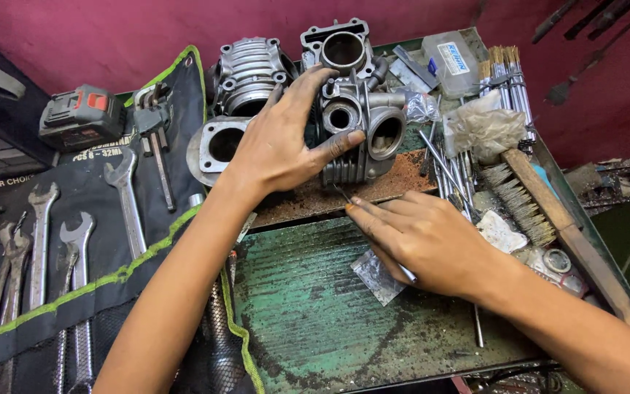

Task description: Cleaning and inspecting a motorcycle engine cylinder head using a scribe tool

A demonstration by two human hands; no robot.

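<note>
A green metal tray (308, 306) is seen, worn and rusty. On its far part a grey engine head (355, 135) is stood, with round holes and thin fins, dusty and dull. It is pressed from the side and top by the left hand (286, 142), whose fingers are spread wide over it. The right hand (424, 237) is laid low, just in front of the engine head and a bit to the right. A thin metal pick (373, 233) is pinched in its fingers. The pick's long line is aimed up and left, at the bottom edge of the head, and its tip is almost touching there. Spanners in a dark roll (74, 248) are laid to the left. A wire brush (541, 204) is laid to the right.
</note>
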